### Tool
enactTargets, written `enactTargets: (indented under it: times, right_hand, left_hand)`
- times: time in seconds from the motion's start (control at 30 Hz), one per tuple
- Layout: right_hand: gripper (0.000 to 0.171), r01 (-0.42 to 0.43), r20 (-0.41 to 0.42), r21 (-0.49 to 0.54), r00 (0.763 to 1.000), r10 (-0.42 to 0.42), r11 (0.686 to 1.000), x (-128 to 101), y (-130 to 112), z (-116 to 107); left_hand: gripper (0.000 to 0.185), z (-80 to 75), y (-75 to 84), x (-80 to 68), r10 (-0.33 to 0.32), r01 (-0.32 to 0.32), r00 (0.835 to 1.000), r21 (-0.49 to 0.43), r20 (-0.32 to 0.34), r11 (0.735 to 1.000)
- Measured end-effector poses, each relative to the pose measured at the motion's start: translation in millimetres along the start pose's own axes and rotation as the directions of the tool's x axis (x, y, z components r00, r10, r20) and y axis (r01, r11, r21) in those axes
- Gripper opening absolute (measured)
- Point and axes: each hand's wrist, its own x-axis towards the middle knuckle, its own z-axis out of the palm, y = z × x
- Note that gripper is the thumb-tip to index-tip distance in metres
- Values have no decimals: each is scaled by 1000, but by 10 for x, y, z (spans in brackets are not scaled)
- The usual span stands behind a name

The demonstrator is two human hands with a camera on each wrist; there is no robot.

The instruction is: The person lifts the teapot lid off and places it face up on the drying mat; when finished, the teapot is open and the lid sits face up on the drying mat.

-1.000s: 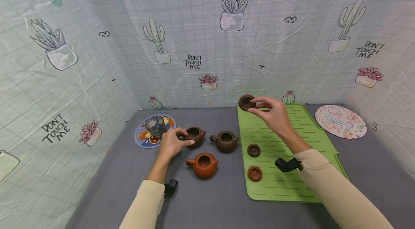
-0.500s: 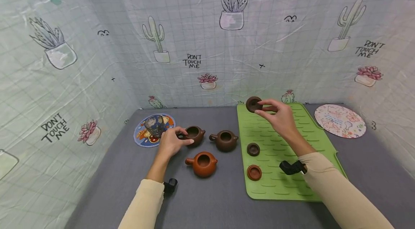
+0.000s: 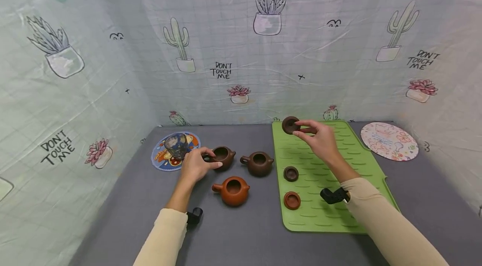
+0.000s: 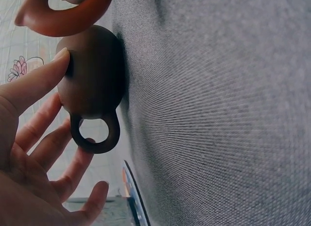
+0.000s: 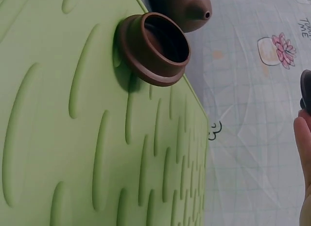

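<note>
At the left of the table, my left hand point(image 3: 196, 164) grips a dark brown teapot point(image 3: 224, 157) that has no lid on. In the left wrist view the thumb presses the teapot's body point(image 4: 92, 75) and the other fingers spread behind it and by its handle. Over the far left corner of a green mat point(image 3: 312, 220), my right hand point(image 3: 320, 139) pinches a dark brown teapot lid point(image 3: 289, 125), its hollow underside facing the head camera. Only part of that hand shows at the right wrist view's edge.
A second dark teapot point(image 3: 260, 164) and an orange-brown teapot point(image 3: 234, 193) stand lidless nearby. On the mat lie a dark lid point(image 3: 291, 174) and a reddish lid point(image 3: 292, 200). A glass point(image 3: 176, 145) sits on a blue patterned coaster point(image 3: 161, 163); a floral round mat point(image 3: 389, 141) lies far right.
My right hand has carried the lid a little to the right and slightly lower over the mat's corner. My left hand stays at the same teapot. The head view has shifted slightly.
</note>
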Motion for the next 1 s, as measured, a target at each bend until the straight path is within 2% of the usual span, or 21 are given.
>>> enactTargets:
  times: [0.17, 0.47, 0.73, 1.0]
  right_hand:
    - [29, -13, 22, 13, 1000, 12, 1000, 7, -8, 60]
    - [29, -68, 114, -39, 991, 73, 997, -24, 50, 85]
    - [28, -79, 156, -46, 984, 85, 996, -66, 116, 100]
    - [29, -146, 189, -59, 970, 155, 987, -84, 194, 127]
  left_hand:
    - [33, -29, -13, -7, 11, -11, 1000, 13, 11, 1000]
    - [33, -36, -8, -10, 29, -28, 1000, 19, -5, 999]
    - [33, -46, 7, -21, 13, -13, 1000, 22, -8, 1000]
    - [34, -27, 9, -14, -4, 4, 1000, 21, -1, 1000]
